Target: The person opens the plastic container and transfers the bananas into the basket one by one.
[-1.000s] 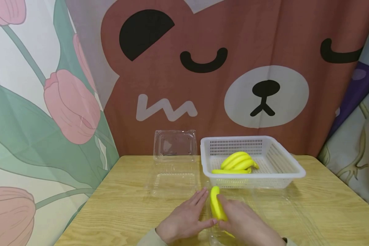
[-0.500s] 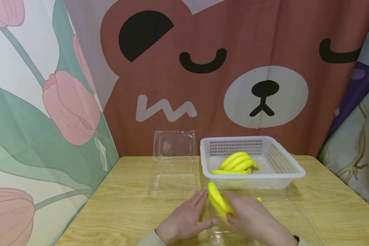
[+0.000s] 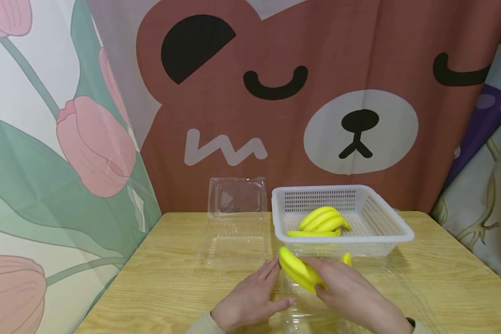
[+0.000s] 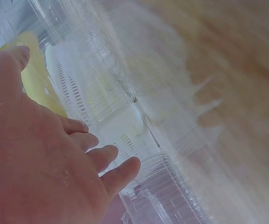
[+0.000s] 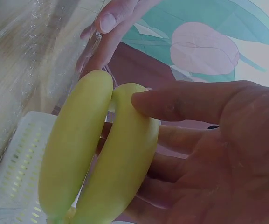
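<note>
My right hand (image 3: 350, 287) grips a small bunch of yellow bananas (image 3: 296, 271) above a clear plastic clamshell box (image 3: 302, 320). In the right wrist view two bananas (image 5: 76, 144) lie side by side, with the thumb pressed on one and the other fingers behind. A stem end shows past the knuckles in the head view. My left hand (image 3: 252, 294) rests along the box's left side, its fingers extended; the left wrist view has its fingertips (image 4: 125, 172) against the clear wall. The box's lid (image 3: 396, 283) lies folded out to the right, partly hidden by my right forearm.
Behind the hands stands a white perforated basket (image 3: 346, 239) holding more bananas (image 3: 323, 220). Left of it sits another opened clear box (image 3: 238, 246), its lid (image 3: 238, 197) upright against the printed curtain (image 3: 225, 106). Everything is on a wooden table (image 3: 171, 273).
My right hand has raised the bananas slightly and shifted right, turning them so they slant more and the stem end shows. The left hand has stayed in place.
</note>
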`<state>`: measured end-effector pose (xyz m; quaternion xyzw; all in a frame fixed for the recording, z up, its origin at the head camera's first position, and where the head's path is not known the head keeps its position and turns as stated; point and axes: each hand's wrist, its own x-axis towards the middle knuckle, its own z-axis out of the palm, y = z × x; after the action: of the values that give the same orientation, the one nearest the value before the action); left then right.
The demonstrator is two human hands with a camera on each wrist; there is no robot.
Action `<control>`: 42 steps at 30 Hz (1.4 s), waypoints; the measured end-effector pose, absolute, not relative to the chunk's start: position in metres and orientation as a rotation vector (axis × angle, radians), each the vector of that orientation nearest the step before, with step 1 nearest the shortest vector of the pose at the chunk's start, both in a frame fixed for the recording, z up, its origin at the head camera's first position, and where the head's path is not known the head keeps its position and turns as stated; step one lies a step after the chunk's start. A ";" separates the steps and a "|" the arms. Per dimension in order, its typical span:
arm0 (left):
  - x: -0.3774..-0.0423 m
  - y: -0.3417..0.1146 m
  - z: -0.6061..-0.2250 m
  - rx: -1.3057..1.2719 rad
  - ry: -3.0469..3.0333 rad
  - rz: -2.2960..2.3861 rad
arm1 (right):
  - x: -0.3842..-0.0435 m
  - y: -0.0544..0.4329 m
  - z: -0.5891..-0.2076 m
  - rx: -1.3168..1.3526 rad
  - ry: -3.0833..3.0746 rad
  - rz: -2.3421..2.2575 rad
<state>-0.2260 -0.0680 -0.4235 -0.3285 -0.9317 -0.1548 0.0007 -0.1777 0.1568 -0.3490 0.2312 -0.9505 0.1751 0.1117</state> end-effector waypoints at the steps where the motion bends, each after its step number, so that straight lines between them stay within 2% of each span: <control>1: -0.226 -0.068 -0.424 -1.030 -2.928 -0.488 | -0.177 0.157 -0.349 0.682 -2.784 0.514; 24: -0.227 -0.068 -0.423 -1.020 -2.932 -0.467 | -0.185 0.169 -0.331 0.697 -2.578 0.500; 32: -0.227 -0.067 -0.424 -1.028 -2.929 -0.459 | -0.204 0.184 -0.322 0.672 -2.525 0.476; 42: -0.226 -0.068 -0.421 -1.047 -2.922 -0.462 | -0.246 0.211 -0.317 0.687 -2.561 0.451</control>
<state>-0.2255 -0.0681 -0.4214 -0.3336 -0.9311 -0.1473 0.0015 -0.2462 0.2108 -0.3166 0.2488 -0.9279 0.1636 0.2242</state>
